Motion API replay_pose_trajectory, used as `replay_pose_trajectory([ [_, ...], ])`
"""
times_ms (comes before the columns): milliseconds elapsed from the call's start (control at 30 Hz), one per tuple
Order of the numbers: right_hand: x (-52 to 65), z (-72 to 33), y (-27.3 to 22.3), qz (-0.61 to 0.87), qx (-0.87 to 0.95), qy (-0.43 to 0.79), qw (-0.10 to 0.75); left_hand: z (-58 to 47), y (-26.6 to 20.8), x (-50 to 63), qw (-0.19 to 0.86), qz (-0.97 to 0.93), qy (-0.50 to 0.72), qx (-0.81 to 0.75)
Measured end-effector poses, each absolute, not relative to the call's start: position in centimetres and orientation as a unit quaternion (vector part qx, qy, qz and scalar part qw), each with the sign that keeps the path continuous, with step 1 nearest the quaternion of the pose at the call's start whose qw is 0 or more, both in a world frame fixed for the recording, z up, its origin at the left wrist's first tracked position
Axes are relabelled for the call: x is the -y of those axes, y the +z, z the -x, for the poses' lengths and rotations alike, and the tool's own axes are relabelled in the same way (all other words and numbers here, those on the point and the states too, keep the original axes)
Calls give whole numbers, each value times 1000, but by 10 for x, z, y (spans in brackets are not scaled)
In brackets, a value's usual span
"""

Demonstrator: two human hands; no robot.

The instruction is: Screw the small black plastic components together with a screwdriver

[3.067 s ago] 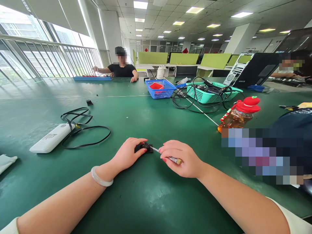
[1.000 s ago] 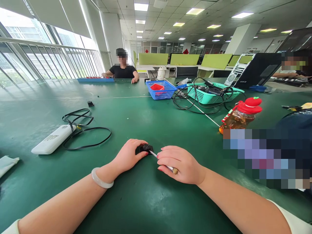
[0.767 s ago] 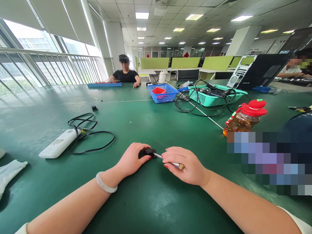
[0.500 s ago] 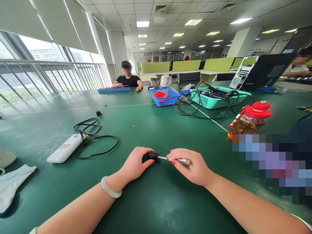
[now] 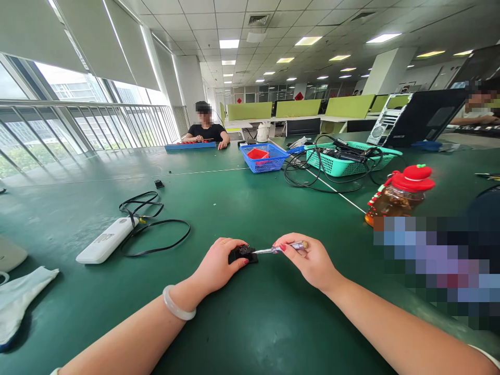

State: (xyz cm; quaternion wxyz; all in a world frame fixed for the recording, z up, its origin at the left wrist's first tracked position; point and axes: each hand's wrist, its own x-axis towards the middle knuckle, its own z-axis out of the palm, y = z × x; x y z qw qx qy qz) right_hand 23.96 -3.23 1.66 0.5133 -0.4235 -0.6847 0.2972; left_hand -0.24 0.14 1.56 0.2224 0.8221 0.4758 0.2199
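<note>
On the green tabletop lies a small black part, its exact kind too small to make out. My left hand is closed around its left side, thumb in front and fingers behind. A screwdriver with a thin metal shaft and a silvery handle is gripped in my right hand. The shaft points left, nearly level, and its tip meets the right side of the black part. Whether the tip sits in a screw cannot be seen.
To the left are a white power bank and a looped black cord. Farther off stand a blue basket and a turquoise basket of cables. A red-lidded bottle is at right. Across the table sits a person.
My right hand's fingers have shifted on the screwdriver, showing more of its handle. My left hand and the black part stay put. The view has tilted slightly.
</note>
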Motion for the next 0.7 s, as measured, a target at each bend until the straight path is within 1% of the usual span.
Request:
replay_pose_trajectory([
  [300, 21, -240, 6, 417, 592, 419, 548, 2, 15, -1, 224, -824, 216, -474],
  [700, 18, -240, 7, 422, 548, 451, 564, 2, 15, -2, 215, -825, 219, -474],
])
